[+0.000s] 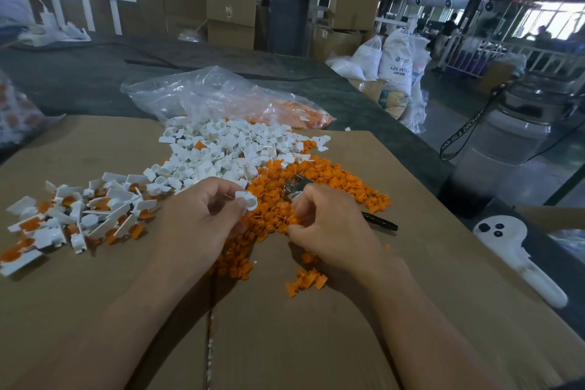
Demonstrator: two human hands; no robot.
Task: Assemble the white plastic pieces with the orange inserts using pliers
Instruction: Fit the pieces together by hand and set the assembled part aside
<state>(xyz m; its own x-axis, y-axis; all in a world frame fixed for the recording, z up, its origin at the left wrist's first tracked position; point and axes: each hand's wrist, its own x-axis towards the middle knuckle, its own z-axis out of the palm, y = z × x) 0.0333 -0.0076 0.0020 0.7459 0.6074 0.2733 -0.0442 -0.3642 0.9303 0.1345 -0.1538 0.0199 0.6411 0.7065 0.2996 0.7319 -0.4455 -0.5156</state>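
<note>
My left hand (202, 215) pinches a white plastic piece (247, 199) between thumb and fingers, just above the orange inserts. My right hand (326, 222) grips the pliers (296, 185); their metal jaws stick out above my fingers and a black handle (380, 222) shows to the right. My right fingertips rest in the pile of orange inserts (316, 180). Behind it lies a heap of loose white pieces (221, 149). Joined white-and-orange pieces (79, 215) are spread at the left.
Everything lies on a cardboard sheet (285, 326) over a dark table. Clear plastic bags (215, 95) with more parts lie at the back. A white handheld device (519, 256) lies at the right edge, and a large clear bottle (512, 136) stands beyond it.
</note>
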